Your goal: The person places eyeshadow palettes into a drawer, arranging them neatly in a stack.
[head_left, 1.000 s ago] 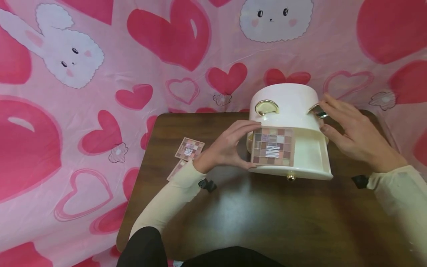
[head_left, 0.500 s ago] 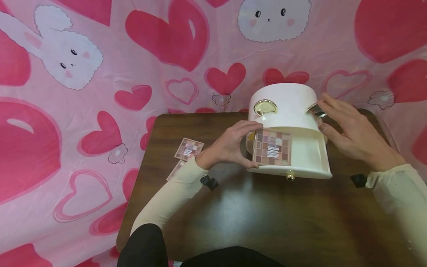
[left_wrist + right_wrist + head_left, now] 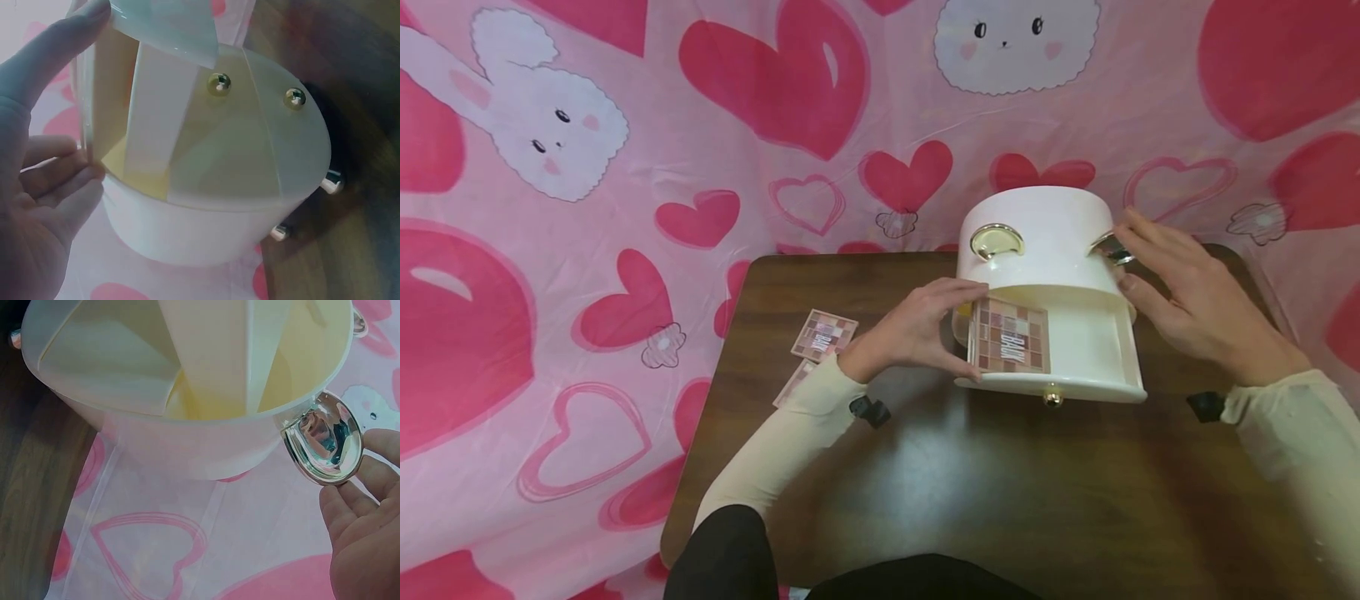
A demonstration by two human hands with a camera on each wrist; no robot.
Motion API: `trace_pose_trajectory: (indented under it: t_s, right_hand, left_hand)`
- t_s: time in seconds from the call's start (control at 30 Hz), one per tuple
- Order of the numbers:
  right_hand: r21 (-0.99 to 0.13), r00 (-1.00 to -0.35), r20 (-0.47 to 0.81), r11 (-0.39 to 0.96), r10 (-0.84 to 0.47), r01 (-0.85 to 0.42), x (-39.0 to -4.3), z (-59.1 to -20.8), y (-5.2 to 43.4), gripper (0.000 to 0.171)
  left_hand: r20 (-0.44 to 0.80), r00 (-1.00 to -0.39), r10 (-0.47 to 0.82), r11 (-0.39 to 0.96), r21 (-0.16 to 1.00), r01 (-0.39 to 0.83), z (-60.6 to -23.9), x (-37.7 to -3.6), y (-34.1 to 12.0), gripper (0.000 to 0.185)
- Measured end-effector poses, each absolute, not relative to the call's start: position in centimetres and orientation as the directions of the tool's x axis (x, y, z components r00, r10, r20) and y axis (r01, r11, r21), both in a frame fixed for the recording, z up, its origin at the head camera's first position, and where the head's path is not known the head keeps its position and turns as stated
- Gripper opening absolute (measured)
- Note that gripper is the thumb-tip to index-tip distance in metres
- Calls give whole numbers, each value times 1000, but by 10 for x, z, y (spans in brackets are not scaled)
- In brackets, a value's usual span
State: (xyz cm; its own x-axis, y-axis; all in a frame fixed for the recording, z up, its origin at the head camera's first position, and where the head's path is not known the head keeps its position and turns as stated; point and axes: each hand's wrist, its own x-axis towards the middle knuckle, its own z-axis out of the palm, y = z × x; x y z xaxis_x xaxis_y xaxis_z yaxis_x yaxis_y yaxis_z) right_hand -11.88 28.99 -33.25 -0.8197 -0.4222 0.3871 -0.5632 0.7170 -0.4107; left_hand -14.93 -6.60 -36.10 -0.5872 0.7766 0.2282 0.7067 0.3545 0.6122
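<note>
Blocking part of the view, the cream organiser box hides how far the eyeshadow palette reaches under its upper body, and the palette's lettering is too small to read in full. The left hand pinches the palette's left edge between thumb and fingers, its grip closed on it, holding it in the left part of the open drawer. The right hand rests against the box's right side by a shiny gold handle, fingers fairly straight and gripping nothing. Two more palettes lie on the dark wooden tabletop, well left of the box, the nearer one partly hidden by the left sleeve. A pink cloth with hearts and bunnies hangs behind and beside the tabletop. Compared with a second ago, the palette has sunk lower and farther back into the drawer, while the right hand has kept its place.
</note>
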Motion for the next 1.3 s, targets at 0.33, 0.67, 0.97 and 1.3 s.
trace_pose_trajectory:
  t_s: [0.33, 0.67, 0.97, 1.3]
  right_hand:
    - [-410, -825, 380, 723, -418, -555, -119, -334, 290, 59]
    - [-411, -825, 389, 724, -411, -554, -121, -337, 290, 58]
    - [-407, -821, 406, 724, -402, -556, -120, -338, 291, 57]
    - [-413, -830, 391, 729, -399, -545, -121, -336, 290, 57]
  left_hand:
    - [183, -589, 787, 426, 529, 734, -357, -148, -61, 104]
    - [195, -589, 784, 430, 515, 742, -359, -145, -63, 106]
    - [171, -603, 780, 437, 541, 719, -358, -139, -63, 108]
    - [180, -596, 782, 410, 572, 711, -361, -133, -63, 104]
